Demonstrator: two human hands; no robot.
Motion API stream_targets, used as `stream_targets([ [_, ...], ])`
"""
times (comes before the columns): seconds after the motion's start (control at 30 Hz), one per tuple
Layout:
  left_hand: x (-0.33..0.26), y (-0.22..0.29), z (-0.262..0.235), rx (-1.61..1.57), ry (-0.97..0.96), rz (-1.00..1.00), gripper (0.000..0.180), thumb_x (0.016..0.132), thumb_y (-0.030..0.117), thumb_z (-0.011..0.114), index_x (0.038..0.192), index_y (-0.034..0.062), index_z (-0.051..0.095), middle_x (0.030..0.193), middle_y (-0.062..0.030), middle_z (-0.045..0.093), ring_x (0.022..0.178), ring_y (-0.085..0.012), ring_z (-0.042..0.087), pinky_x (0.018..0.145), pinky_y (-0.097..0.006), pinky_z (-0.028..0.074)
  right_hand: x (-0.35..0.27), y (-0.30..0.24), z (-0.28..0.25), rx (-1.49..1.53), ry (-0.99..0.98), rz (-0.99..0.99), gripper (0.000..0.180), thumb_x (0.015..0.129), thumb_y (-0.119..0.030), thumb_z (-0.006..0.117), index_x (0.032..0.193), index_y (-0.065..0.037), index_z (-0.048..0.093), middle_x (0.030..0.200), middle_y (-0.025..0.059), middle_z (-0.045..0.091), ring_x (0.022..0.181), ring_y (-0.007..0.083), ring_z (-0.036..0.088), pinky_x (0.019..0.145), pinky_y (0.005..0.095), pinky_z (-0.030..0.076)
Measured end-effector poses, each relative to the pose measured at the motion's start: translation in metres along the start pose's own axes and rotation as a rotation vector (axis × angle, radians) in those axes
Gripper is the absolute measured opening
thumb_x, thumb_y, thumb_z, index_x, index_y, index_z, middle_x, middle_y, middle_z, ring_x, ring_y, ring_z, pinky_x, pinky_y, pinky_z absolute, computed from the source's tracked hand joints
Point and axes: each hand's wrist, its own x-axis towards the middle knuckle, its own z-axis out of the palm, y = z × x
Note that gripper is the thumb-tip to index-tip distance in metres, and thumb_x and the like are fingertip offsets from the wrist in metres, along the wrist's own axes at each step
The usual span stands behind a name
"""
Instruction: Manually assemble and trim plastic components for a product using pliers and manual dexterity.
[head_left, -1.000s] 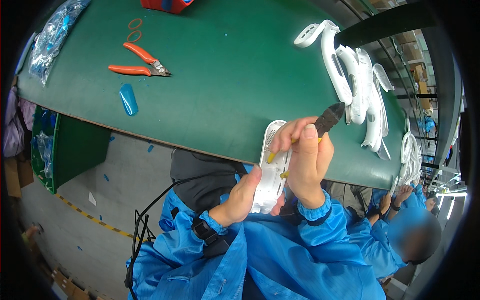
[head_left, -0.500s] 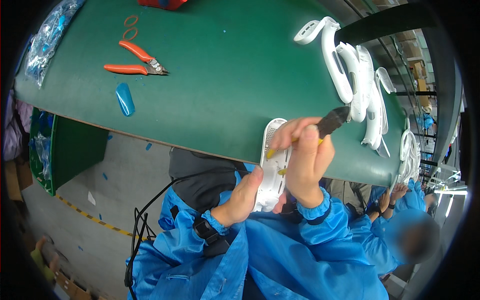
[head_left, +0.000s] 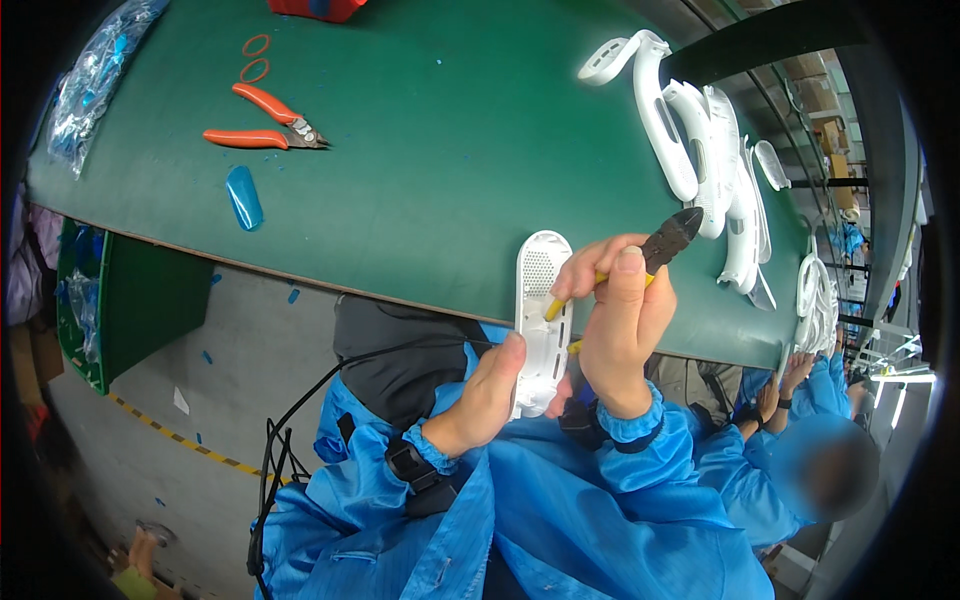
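Observation:
My left hand [head_left: 482,398] grips the lower part of a long white plastic shell [head_left: 545,268] at the table's near edge. Its thumb lies on the shell's left side and fingertips show at the right. The shell has a perforated grille at its upper end and slots along one side. My right hand [head_left: 622,325] is closed around pliers [head_left: 672,238] with yellow handles and a dark head. That head points up and right, away from the shell, while one yellow handle end is over the shell's inner face; whether it touches, I cannot tell.
Orange-handled side cutters [head_left: 265,130], two orange rings [head_left: 255,60] and a blue curved piece [head_left: 244,198] lie on the green table [head_left: 400,180]. Several white shells [head_left: 705,150] are piled at right. A green bin [head_left: 150,300] stands at left. A co-worker [head_left: 760,470] sits at right.
The shell has tilted so that more of its grille faces up. My right hand has shifted slightly right with the pliers. The table objects appear slightly further left as the view shifts.

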Motion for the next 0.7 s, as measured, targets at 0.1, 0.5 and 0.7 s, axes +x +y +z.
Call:
stream_targets([
  [0.1, 0.001, 0.000, 0.000, 0.025, 0.000, 0.008, 0.073, 0.100, 0.063, 0.014, 0.114, 0.0030, 0.055, 0.087, -0.0082, 0.064, 0.075, -0.0159, 0.063, 0.068, -0.028, 0.052, -0.001, 0.003, 0.004, -0.038, 0.032, -0.014, 0.024, 0.105, -0.020, 0.040, 0.096, 0.001, 0.047, 0.073, 0.0080, 0.056, 0.066, 0.0148, 0.056, 0.063, 0.0287, 0.048],
  [0.5, 0.000, 0.006, 0.005, 0.110, 0.034, 0.025, 0.075, 0.101, 0.061, 0.011, 0.108, 0.0020, 0.057, 0.085, -0.0072, 0.063, 0.073, -0.0137, 0.062, 0.068, -0.026, 0.050, 0.002, 0.001, -0.002, 0.076, 0.017, 0.017, 0.026, 0.106, -0.023, 0.038, 0.094, -0.001, 0.045, 0.071, 0.0101, 0.055, 0.065, 0.0169, 0.056, 0.062, 0.0305, 0.048],
  [0.7, 0.000, 0.008, 0.006, 0.123, 0.044, 0.019, 0.075, 0.102, 0.060, 0.010, 0.108, 0.0023, 0.057, 0.082, -0.0062, 0.063, 0.072, -0.0135, 0.062, 0.067, -0.026, 0.050, 0.003, 0.000, 0.001, -0.009, 0.027, 0.014, 0.024, 0.105, -0.020, 0.040, 0.095, 0.000, 0.047, 0.071, 0.0080, 0.055, 0.064, 0.0143, 0.056, 0.060, 0.0280, 0.048],
])
